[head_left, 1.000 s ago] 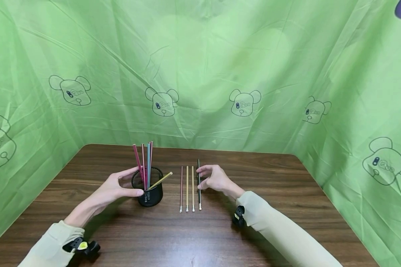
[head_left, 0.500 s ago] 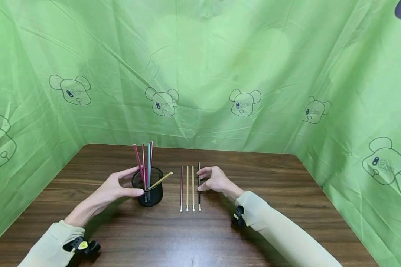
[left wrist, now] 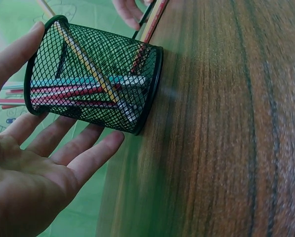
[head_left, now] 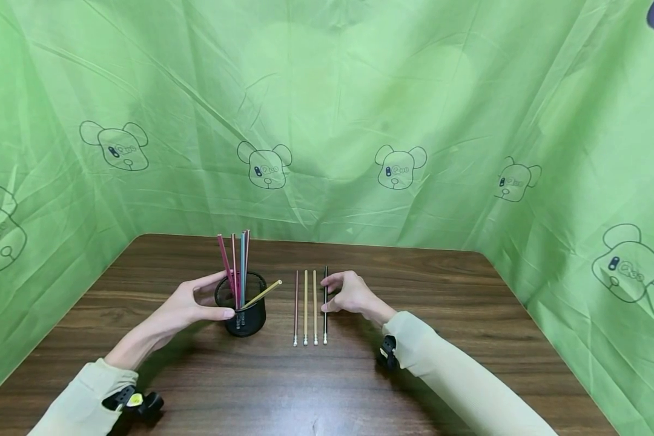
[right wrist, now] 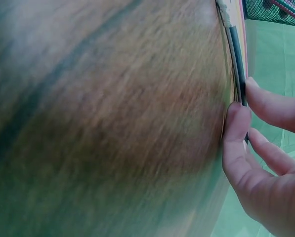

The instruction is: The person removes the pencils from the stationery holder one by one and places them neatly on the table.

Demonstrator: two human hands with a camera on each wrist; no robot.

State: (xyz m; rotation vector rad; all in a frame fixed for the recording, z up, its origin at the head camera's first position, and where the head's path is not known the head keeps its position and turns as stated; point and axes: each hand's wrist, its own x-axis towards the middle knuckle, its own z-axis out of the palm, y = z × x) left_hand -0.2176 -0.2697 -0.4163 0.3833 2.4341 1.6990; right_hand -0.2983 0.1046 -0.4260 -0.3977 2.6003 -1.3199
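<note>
My left hand (head_left: 188,306) holds a black mesh pencil cup (head_left: 246,324) at its rim, thumb on the near side and fingers around the far left. Pink pencils (head_left: 226,260), a blue one (head_left: 242,254) and a tilted yellow pencil (head_left: 266,292) stand in the cup. My right hand (head_left: 353,293) pinches a black pencil (head_left: 325,327) lying on the table, its white-tipped eraser end toward me. Left of it lie two yellow pencils (head_left: 315,315) and a dark red pencil (head_left: 296,309), side by side. In the right wrist view, thumb and fingers (right wrist: 237,121) cover part of the black pencil (right wrist: 237,59).
A brown wood-grain table (head_left: 240,387) carries everything. Green cloth (head_left: 327,109) printed with bear heads hangs behind and at both sides. Small black devices (head_left: 133,402) are strapped to both wrists.
My right hand has drawn the black pencil slightly toward me, so its ends now lie nearly level with the other pencils. The left hand and cup have stayed in place.
</note>
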